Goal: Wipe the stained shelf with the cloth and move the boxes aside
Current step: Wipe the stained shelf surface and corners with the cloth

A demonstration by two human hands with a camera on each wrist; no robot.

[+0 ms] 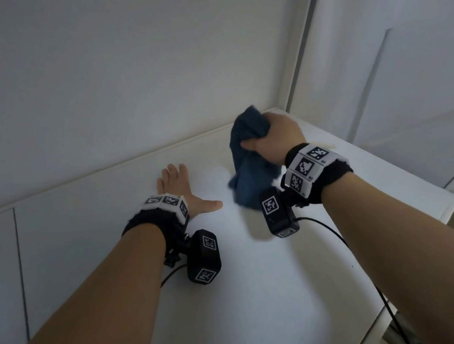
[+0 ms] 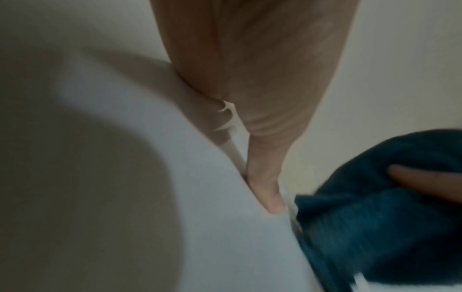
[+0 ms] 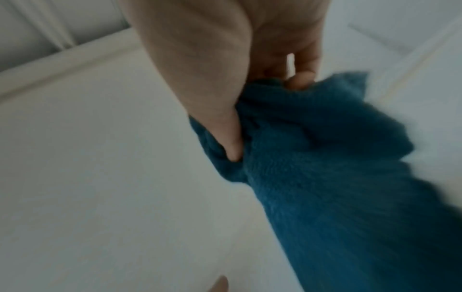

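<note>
My right hand [image 1: 276, 134] has its grip closed around the cloth [image 1: 248, 165], bunched in the fist with a long tail hanging loose toward the shelf [image 1: 267, 284]. My left hand [image 1: 180, 188] lies flat on the shelf, fingers straight and spread, holding nothing. No boxes are visible in any view, and I cannot make out a distinct stain.

Risks noted: the cloth is wadded, so only a small face would meet the surface; a pass could skip part of the mark. The dangling tail could drag or snag on the cable [image 1: 362, 263] of my wrist camera. My braced left hand sits just beside the cloth's path and may obstruct a wide sweep.

Materials: the cloth is dark teal, with a soft, nubby terry-like texture, limp and creased. The shelf is a smooth, white, flat panel with a matte finish, meeting white walls at a narrow raised trim along the back corner.
</note>
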